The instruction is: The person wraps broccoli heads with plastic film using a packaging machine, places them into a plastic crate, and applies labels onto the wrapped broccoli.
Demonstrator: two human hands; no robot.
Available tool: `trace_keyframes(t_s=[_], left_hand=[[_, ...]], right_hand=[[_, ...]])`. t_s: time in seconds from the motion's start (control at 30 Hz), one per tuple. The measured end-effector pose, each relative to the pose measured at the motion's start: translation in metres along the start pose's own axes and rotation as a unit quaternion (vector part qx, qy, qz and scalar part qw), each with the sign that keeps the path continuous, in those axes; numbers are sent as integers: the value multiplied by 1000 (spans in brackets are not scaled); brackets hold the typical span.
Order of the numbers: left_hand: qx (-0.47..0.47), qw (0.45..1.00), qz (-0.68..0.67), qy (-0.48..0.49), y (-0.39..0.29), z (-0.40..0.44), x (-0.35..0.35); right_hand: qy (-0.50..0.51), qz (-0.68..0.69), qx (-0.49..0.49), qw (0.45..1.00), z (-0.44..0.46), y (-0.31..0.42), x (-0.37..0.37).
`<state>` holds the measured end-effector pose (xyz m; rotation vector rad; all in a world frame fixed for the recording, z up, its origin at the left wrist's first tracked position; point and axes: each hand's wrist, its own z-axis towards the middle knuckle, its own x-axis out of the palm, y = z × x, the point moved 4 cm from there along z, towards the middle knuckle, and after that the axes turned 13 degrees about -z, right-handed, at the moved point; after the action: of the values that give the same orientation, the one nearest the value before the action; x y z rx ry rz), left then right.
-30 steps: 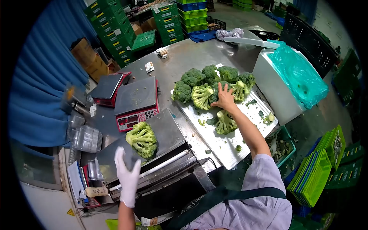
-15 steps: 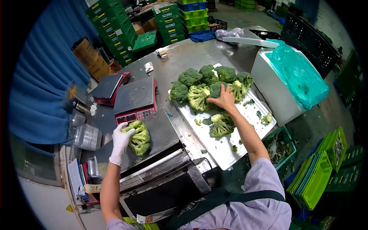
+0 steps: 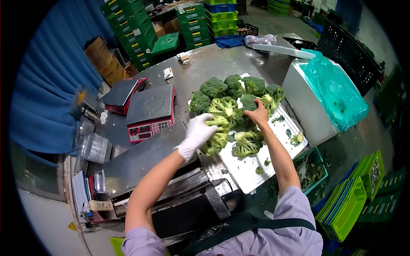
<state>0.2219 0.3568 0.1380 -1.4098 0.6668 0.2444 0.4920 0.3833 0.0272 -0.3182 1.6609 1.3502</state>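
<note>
My left hand (image 3: 199,134), in a white glove, grips a large pale-stemmed broccoli head (image 3: 217,141) at the left edge of the white board (image 3: 245,177). Bare, my right hand (image 3: 259,114) has its fingers curled round the right side of a dark green broccoli head (image 3: 248,102) in the pile. Several more heads lie close around it, one of them a broccoli head with its stalks up (image 3: 226,107). Nearer to me on the board rests a loose broccoli piece (image 3: 247,144), with small scraps beside it.
Two red scales (image 3: 150,109) stand at the left, beside stacked clear plastic trays (image 3: 96,148). A white foam box (image 3: 305,106) with a green plastic bag (image 3: 333,91) is at the right. Below it sits a teal crate (image 3: 324,173) of trimmings. Green crates (image 3: 136,36) are stacked behind.
My left hand has carried its broccoli head from the metal surface by the scale rightward to the pile. My right hand has closed further round the head it touches.
</note>
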Motion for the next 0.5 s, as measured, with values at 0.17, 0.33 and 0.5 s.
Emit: trace_keyframes(t_s=[0.17,0.33,0.5], left_hand=[[-3,996,80,33,37,28,68],[-20,991,34,131,49,28,89],[27,989,-44,140,12,18,70]], right_hand=[[-18,47,-35,998,1,-25,-17],[122,372,25,920,-3,-35,-68],[205,531,-46,821,1,-22,-72]])
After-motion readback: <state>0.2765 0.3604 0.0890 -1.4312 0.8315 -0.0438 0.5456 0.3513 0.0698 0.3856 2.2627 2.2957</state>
